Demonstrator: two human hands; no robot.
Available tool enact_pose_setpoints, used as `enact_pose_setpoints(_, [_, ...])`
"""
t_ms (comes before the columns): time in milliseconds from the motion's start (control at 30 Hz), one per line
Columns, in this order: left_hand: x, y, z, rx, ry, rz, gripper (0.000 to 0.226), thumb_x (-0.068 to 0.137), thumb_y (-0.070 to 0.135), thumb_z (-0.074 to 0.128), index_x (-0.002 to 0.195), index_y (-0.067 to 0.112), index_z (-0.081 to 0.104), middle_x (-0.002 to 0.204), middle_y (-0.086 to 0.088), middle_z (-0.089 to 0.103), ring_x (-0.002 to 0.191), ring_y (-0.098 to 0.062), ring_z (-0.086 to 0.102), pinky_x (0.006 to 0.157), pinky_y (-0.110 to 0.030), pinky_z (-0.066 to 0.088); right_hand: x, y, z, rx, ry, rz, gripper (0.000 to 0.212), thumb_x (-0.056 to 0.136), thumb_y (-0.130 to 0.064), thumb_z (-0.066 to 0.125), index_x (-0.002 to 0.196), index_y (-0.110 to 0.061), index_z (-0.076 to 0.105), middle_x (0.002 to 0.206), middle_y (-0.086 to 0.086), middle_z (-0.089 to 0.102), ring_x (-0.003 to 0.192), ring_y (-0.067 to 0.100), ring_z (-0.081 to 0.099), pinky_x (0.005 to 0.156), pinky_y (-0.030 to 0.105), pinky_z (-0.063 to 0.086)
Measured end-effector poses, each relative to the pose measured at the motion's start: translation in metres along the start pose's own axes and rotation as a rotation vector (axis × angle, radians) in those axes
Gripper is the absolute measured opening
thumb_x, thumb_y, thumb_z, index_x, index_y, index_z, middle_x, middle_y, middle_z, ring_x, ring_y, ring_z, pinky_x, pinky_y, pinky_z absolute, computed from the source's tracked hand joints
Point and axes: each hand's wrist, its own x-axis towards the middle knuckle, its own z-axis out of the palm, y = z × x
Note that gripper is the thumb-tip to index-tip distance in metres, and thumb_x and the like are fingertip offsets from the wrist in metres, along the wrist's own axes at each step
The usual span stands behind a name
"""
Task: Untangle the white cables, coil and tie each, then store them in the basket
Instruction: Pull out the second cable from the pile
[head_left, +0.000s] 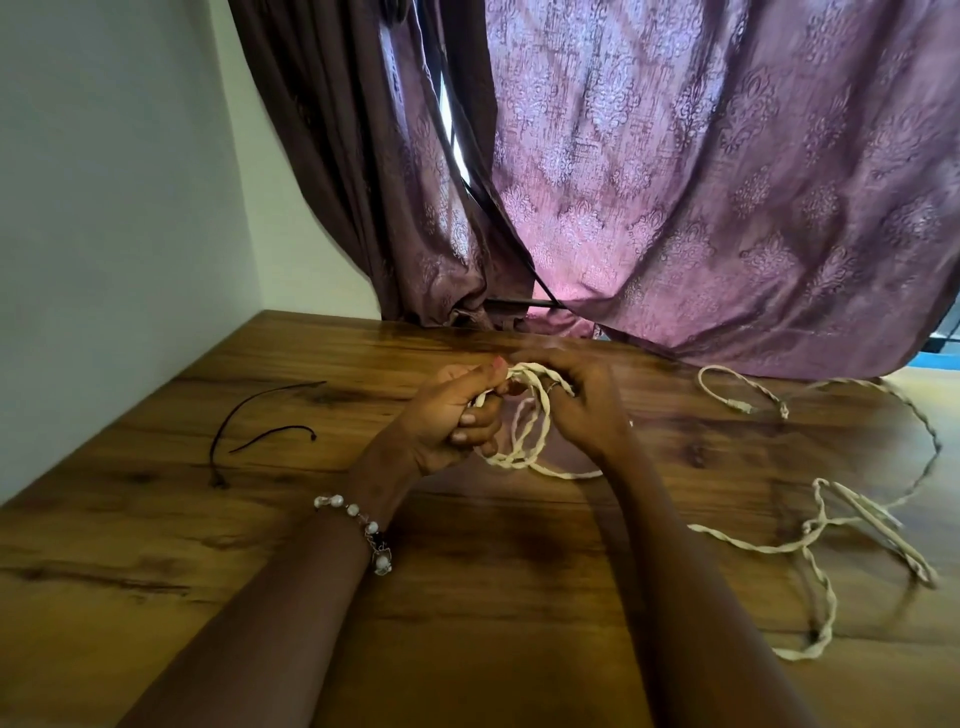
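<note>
Both hands meet over the middle of the wooden table (260, 519). My left hand (449, 421) grips one side of a small coil of white twisted cable (530, 436), fingers curled around the loops. My right hand (582, 410) holds the coil's other side near the top. From the coil the cable trails right under my right forearm into a loose tangle (821, 540) on the table's right side. Another white cable end with a connector (740, 402) lies further back on the right. No basket is in view.
Two thin dark ties (249, 421) lie on the table to the left of my hands. A purple patterned curtain (727, 208) hangs behind the table's far edge. A white wall borders the table on the left.
</note>
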Motion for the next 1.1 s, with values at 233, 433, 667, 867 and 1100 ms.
enact_pose_setpoints(233, [0.011, -0.009, -0.005, 0.037, 0.086, 0.001, 0.034, 0.1, 0.03, 0.037, 0.072, 0.011, 0.043, 0.035, 0.008, 0.028, 0.025, -0.004, 0.022, 0.04, -0.021, 0.025, -0.001, 0.009, -0.012, 0.026, -0.134, 0.108, 0.033, 0.08, 0.011, 0.057, 0.108, -0.002, 0.069, 0.088, -0.004, 0.07, 0.072, -0.012, 0.062, 0.063, 0.005, 0.043])
enact_pose_setpoints(433, [0.013, -0.001, -0.017, -0.155, 0.338, 0.05, 0.036, 0.101, 0.028, 0.036, 0.069, 0.013, 0.038, 0.033, 0.006, 0.025, 0.023, -0.005, 0.02, 0.036, -0.017, 0.039, -0.004, 0.012, -0.012, 0.227, -0.181, 0.308, 0.025, 0.096, -0.017, 0.053, 0.105, 0.0, 0.068, 0.088, 0.008, 0.074, 0.074, 0.016, 0.07, 0.059, 0.026, 0.046])
enact_pose_setpoints(667, [0.016, -0.007, -0.017, -0.266, 0.216, 0.009, 0.036, 0.1, 0.031, 0.03, 0.067, 0.017, 0.038, 0.033, 0.007, 0.026, 0.022, -0.006, 0.022, 0.038, -0.016, 0.036, -0.007, 0.013, 0.015, 0.112, -0.213, 0.296, 0.025, 0.102, -0.009, 0.036, 0.114, -0.016, 0.056, 0.1, -0.016, 0.06, 0.088, -0.014, 0.059, 0.071, 0.007, 0.046])
enact_pose_setpoints(867, [0.015, -0.012, -0.016, -0.233, 0.057, -0.024, 0.03, 0.098, 0.017, 0.026, 0.072, 0.011, 0.041, 0.046, -0.002, 0.039, 0.04, -0.015, 0.042, 0.058, -0.031, 0.046, -0.008, 0.014, 0.018, -0.129, -0.131, 0.131, 0.041, 0.091, -0.021, 0.038, 0.126, -0.008, 0.056, 0.114, 0.004, 0.066, 0.102, 0.017, 0.061, 0.085, 0.027, 0.047])
enact_pose_setpoints(1100, [0.016, -0.011, -0.023, -0.264, 0.096, -0.078, 0.028, 0.096, 0.022, 0.034, 0.07, 0.015, 0.043, 0.043, 0.006, 0.029, 0.034, -0.008, 0.03, 0.053, -0.028, 0.048, -0.011, -0.005, 0.018, -0.261, -0.195, 0.096, 0.079, 0.069, -0.061, 0.031, 0.121, -0.006, 0.054, 0.111, 0.007, 0.063, 0.096, 0.021, 0.059, 0.077, 0.031, 0.045])
